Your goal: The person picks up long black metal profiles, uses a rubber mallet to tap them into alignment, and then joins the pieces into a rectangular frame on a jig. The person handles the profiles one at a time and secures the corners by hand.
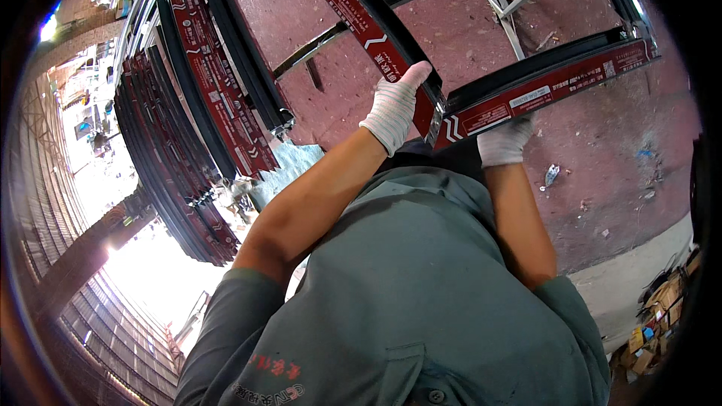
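A dark metal frame [575, 84] with red printed protective film on its faces is held in front of my body, one corner close to my waist. My left hand [392, 111], in a white knitted glove, is closed around the long side of the frame just beyond that corner, thumb on top. Under the near short side, my gloved right hand [505, 143] grips from below; its fingers are mostly hidden behind the profile. The frame's long side runs away to the far left, and another side rises at the far right.
Dark profiles with red film [214, 75] stand stacked along the left, beside a pale blue sheet [293, 169]. Beyond the frame are light metal legs [505, 11]. Scraps [552, 174] litter the reddish floor [602, 150]. A cardboard pile [656, 331] lies at lower right.
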Tool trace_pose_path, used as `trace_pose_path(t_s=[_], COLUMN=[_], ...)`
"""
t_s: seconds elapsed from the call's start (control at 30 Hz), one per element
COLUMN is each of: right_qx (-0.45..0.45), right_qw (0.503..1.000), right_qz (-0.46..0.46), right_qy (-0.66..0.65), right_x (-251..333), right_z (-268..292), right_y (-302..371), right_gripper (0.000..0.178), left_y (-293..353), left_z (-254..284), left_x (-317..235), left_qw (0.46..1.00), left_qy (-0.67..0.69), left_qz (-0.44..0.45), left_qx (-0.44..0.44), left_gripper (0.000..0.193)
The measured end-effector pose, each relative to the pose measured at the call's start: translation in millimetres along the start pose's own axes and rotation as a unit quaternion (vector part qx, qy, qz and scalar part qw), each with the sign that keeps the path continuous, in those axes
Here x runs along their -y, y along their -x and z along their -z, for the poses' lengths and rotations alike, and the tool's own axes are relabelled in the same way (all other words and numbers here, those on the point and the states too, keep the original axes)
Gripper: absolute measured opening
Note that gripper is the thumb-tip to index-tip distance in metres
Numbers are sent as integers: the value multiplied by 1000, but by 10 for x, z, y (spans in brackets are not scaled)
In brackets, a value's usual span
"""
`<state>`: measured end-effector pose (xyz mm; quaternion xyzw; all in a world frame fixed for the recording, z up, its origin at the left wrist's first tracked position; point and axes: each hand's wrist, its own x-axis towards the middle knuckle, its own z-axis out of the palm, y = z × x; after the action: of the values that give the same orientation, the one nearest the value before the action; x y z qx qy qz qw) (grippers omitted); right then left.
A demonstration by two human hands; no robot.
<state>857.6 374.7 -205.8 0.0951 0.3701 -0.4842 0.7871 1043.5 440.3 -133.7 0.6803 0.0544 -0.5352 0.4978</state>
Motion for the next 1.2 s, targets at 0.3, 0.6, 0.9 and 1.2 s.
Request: trace_pose_path(t_s=[0.3, 0.6, 0.9, 1.2], right_qx=[-82, -77, 37, -130], right_qw=[996, 996, 985, 974], right_qz=[-18, 1, -22, -63], right_qy=[-4, -37, 166, 176], right_x=[-341, -125, -464, 533], right_z=[-376, -163, -437, -90], right_y=[-224, 26, -12, 188], right_gripper=[68, 58, 60, 56], left_y=[-125, -72, -106, 69], left_z=[37, 76, 178, 197], left_x=[-5, -80, -33, -284], left_qw=[998, 998, 993, 993], left_qy=[10, 42, -53, 92], left_qz=[-47, -43, -98, -69], left_qx=[-39, 12, -45, 31], left_gripper=[31, 31, 46, 29])
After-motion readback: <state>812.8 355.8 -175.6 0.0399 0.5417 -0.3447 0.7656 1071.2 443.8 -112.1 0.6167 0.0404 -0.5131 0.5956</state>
